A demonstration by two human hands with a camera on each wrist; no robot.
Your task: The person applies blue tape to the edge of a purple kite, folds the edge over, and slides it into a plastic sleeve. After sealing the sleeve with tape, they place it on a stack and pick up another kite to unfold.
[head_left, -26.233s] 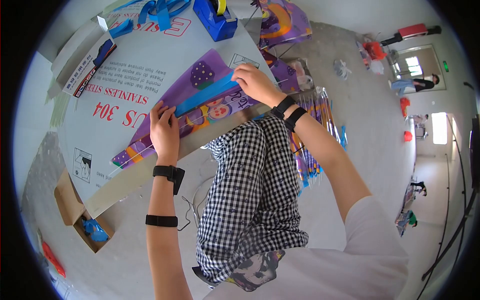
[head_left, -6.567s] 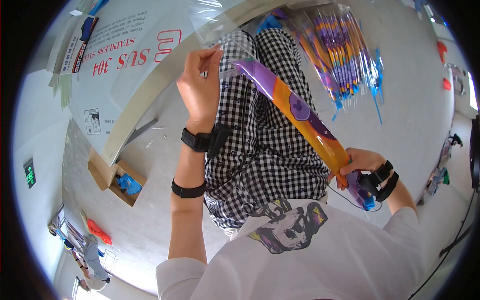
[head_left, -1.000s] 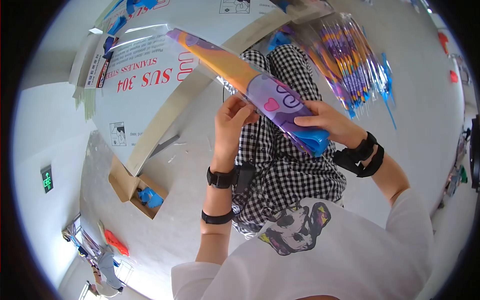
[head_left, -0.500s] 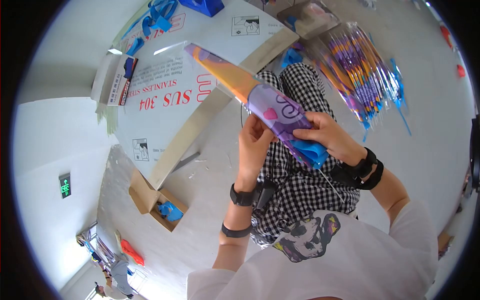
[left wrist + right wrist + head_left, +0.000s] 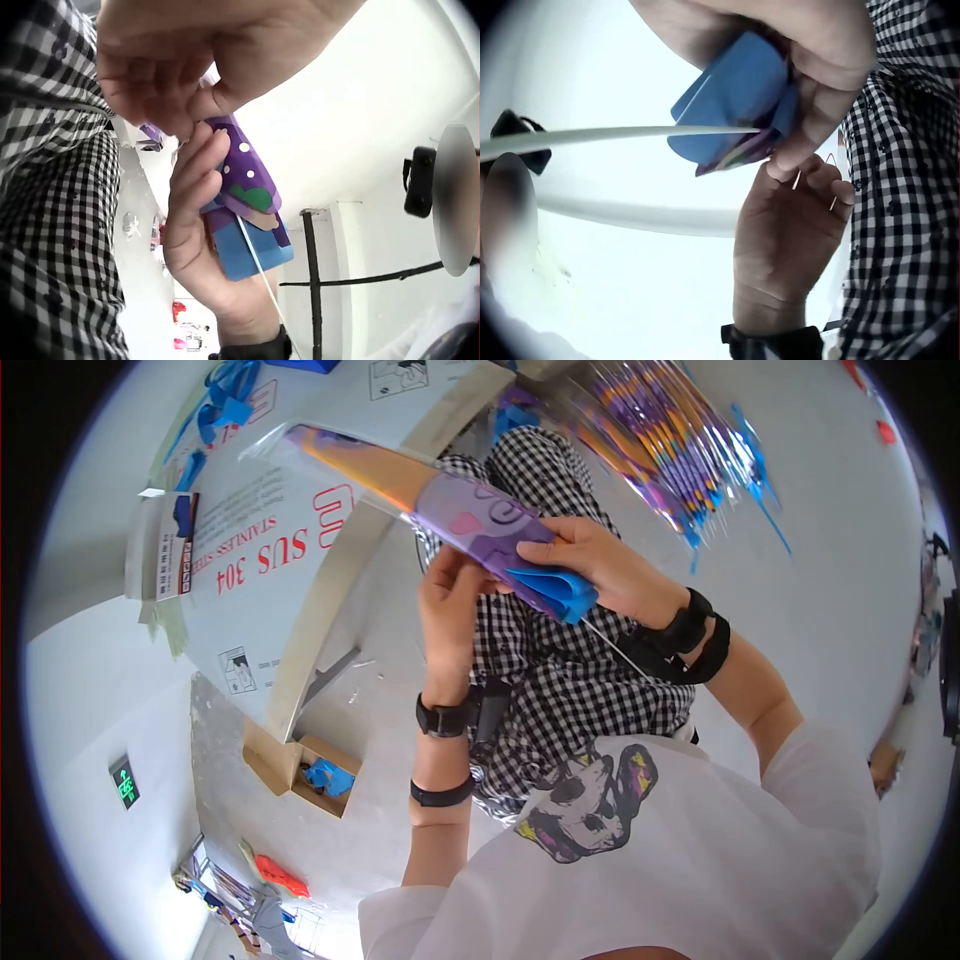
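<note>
A folded kite (image 5: 480, 525), purple and orange, lies slanted across the person's lap and the table edge. Its narrow end sits inside a clear plastic sleeve (image 5: 262, 444). The right hand (image 5: 610, 565) grips the wide end, thumb on top, beside a folded blue strip (image 5: 560, 588). From that end a thin white rod (image 5: 622, 135) sticks out. At the kite's near side, the left hand (image 5: 448, 605) has its fingers curled and pinches the sleeve's edge. In the left wrist view, its fingertips meet those of the right hand (image 5: 199, 202), partly hiding the grip.
A table (image 5: 330, 600) with a printed sheet stands ahead. On it are a tape box (image 5: 165, 550) and blue ribbons (image 5: 228, 400). Several packed kites (image 5: 670, 445) lie on the floor at the right. An open cardboard box (image 5: 310, 770) sits at lower left.
Long before, the kite lay spread on the table; later, rolled, it was held at the sleeve's mouth. Now it is inside the sleeve. Over the last second the white rod has appeared at its wide end.
</note>
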